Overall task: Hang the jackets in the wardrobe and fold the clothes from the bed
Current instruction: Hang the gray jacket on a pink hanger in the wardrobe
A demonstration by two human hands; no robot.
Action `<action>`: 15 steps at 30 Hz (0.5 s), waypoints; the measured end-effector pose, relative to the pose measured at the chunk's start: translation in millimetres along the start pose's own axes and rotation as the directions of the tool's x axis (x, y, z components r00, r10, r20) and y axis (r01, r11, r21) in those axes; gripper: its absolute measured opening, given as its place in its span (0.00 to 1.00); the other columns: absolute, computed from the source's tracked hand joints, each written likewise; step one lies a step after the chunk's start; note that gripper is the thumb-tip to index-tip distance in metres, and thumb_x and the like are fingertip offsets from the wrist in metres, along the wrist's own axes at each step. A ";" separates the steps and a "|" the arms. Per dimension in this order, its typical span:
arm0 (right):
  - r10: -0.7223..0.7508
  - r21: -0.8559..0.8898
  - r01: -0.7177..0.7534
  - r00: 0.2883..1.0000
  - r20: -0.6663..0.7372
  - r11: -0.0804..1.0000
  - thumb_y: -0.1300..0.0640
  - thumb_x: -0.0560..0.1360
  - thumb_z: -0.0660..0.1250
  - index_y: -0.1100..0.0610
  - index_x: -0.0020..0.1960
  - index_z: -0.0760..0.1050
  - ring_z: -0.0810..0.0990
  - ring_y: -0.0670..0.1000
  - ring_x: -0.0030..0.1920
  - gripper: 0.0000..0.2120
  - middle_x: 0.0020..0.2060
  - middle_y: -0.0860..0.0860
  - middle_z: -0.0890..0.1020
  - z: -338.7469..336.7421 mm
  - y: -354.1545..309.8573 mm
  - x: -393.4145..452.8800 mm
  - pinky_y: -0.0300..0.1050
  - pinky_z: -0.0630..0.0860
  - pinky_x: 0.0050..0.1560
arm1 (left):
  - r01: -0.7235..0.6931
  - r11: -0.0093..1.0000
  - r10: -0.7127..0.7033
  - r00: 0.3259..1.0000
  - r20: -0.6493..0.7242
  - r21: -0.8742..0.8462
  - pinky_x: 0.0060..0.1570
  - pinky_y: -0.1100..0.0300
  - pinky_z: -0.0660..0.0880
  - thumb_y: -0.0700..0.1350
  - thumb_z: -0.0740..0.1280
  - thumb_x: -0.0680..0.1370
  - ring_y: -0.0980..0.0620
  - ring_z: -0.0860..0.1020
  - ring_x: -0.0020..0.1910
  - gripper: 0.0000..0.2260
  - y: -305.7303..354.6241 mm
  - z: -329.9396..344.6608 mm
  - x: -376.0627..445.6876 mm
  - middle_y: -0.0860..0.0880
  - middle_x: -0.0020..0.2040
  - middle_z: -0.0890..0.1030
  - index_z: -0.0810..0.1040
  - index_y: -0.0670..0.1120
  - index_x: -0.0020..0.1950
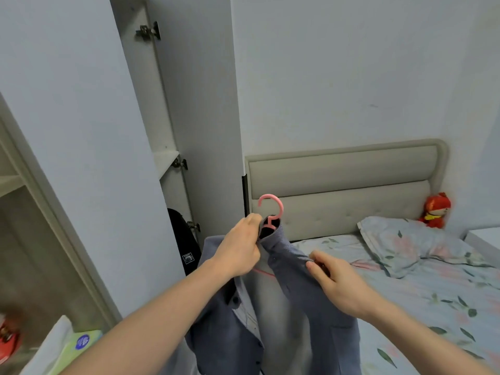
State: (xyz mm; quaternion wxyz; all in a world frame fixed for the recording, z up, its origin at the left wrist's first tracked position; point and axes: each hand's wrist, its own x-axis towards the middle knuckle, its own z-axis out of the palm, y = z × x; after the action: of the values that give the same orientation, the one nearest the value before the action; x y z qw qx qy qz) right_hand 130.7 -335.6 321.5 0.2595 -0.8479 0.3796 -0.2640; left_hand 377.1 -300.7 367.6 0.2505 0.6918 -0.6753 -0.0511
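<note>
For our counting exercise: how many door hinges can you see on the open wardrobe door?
3. Top hinge near the door's upper end, middle hinge beside a shelf edge, bottom hinge by the dark garment. Others may lie out of frame.

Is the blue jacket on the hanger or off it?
On it: the pink hanger hook rises from the blue jacket collar, gripped by the left hand.

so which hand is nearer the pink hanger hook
Left. The left hand grips the collar of the blue-grey fabric jacket right below the pink plastic hanger hook. The right hand pinches the jacket's shoulder, lower and further right.
</note>
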 end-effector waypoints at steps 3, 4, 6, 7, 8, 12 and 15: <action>0.036 0.080 -0.029 0.997 -0.075 0.996 0.50 0.84 0.61 0.56 0.39 0.68 0.65 0.45 0.33 0.17 0.31 0.52 0.70 8.9 6.4 21.8 0.48 0.65 0.37 | 0.001 0.997 -0.007 0.996 -0.084 -0.072 0.50 0.55 0.70 0.30 0.60 0.74 0.49 0.70 0.50 0.15 -11.6 12.0 23.3 0.50 0.53 0.72 0.71 0.45 0.58; 0.060 0.098 -0.050 0.993 -0.104 0.994 0.50 0.84 0.61 0.55 0.38 0.67 0.65 0.45 0.32 0.17 0.30 0.50 0.69 12.0 7.6 30.2 0.48 0.64 0.36 | -0.003 0.996 -0.008 0.993 -0.121 -0.090 0.52 0.55 0.70 0.31 0.62 0.74 0.49 0.70 0.52 0.16 -15.8 17.1 32.0 0.50 0.54 0.72 0.72 0.44 0.59; 0.108 0.115 -0.090 0.981 -0.162 0.989 0.50 0.84 0.62 0.53 0.37 0.67 0.66 0.47 0.31 0.17 0.29 0.48 0.70 18.4 10.2 49.0 0.49 0.65 0.36 | 0.009 0.996 -0.025 0.984 -0.177 -0.090 0.57 0.52 0.71 0.35 0.64 0.74 0.48 0.71 0.56 0.16 -24.5 27.4 50.6 0.49 0.57 0.74 0.72 0.45 0.61; 0.128 0.118 -0.107 0.974 -0.189 0.987 0.50 0.83 0.62 0.52 0.37 0.68 0.68 0.48 0.32 0.17 0.29 0.48 0.72 21.6 11.6 58.5 0.49 0.66 0.36 | 0.016 0.997 -0.029 0.981 -0.193 -0.073 0.59 0.52 0.71 0.37 0.64 0.74 0.48 0.71 0.59 0.17 -28.3 31.8 59.2 0.49 0.59 0.75 0.72 0.46 0.63; 0.146 0.124 -0.122 0.966 -0.213 0.985 0.50 0.83 0.63 0.52 0.36 0.68 0.70 0.50 0.32 0.17 0.29 0.49 0.73 25.1 13.8 68.2 0.49 0.67 0.36 | 0.015 0.998 -0.027 0.979 -0.203 -0.062 0.63 0.52 0.71 0.39 0.65 0.74 0.48 0.70 0.62 0.19 -32.5 35.9 67.2 0.50 0.62 0.74 0.71 0.47 0.65; 0.203 0.150 -0.166 0.941 -0.272 0.975 0.49 0.83 0.63 0.54 0.37 0.68 0.71 0.53 0.33 0.17 0.30 0.52 0.73 38.7 27.0 108.1 0.51 0.66 0.35 | -0.051 0.987 0.019 0.978 -0.206 -0.152 0.71 0.58 0.65 0.44 0.64 0.76 0.54 0.65 0.70 0.25 -54.2 38.0 95.3 0.55 0.71 0.68 0.68 0.52 0.74; 0.214 0.147 -0.177 0.928 -0.304 0.973 0.48 0.83 0.63 0.56 0.37 0.68 0.69 0.52 0.31 0.18 0.30 0.54 0.72 47.4 35.5 140.6 0.52 0.66 0.34 | -0.066 0.975 0.004 0.959 -0.284 -0.211 0.63 0.57 0.72 0.46 0.60 0.75 0.56 0.72 0.64 0.21 -87.1 25.2 127.7 0.57 0.66 0.72 0.75 0.51 0.68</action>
State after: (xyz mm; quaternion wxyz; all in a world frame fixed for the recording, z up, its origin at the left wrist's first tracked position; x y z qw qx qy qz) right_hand 223.8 -454.4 299.6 0.2694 -0.7355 0.4828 -0.3915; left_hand 456.5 -433.5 343.7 0.4195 0.6482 -0.6351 -0.0214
